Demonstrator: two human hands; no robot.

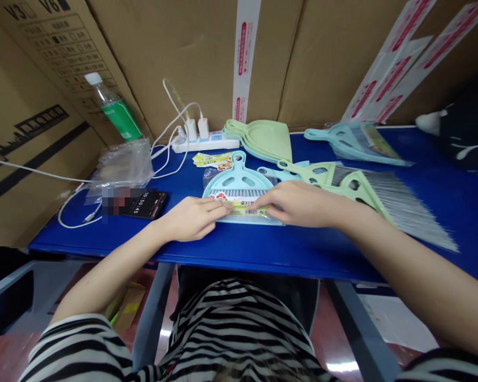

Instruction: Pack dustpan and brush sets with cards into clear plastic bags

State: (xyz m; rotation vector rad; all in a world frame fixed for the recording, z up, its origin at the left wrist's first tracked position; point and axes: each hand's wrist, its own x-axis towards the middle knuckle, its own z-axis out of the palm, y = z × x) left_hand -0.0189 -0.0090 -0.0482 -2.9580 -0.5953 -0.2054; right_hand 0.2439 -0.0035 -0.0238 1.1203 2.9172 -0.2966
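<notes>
A light blue dustpan [239, 172] lies on the table in front of me, its handle pointing away. Across it rests a grey-bristled brush [242, 194], partly under a yellow and white label card [250, 205]. Clear plastic wrapping shows around the pan's edges. My left hand [195, 217] lies with outstretched fingers on the card's left end. My right hand [298, 204] touches the card's right part, index finger extended and the other fingers partly bent. Neither hand visibly grips anything.
Stacked green dustpans [269, 138] and loose label cards [215, 160] lie behind. Brushes [402, 201] are at right, below a wrapped blue dustpan [358, 143]. At left are a phone [147, 204], plastic bags [123, 167], a bottle [119, 114] and a power strip [211, 143] with cables.
</notes>
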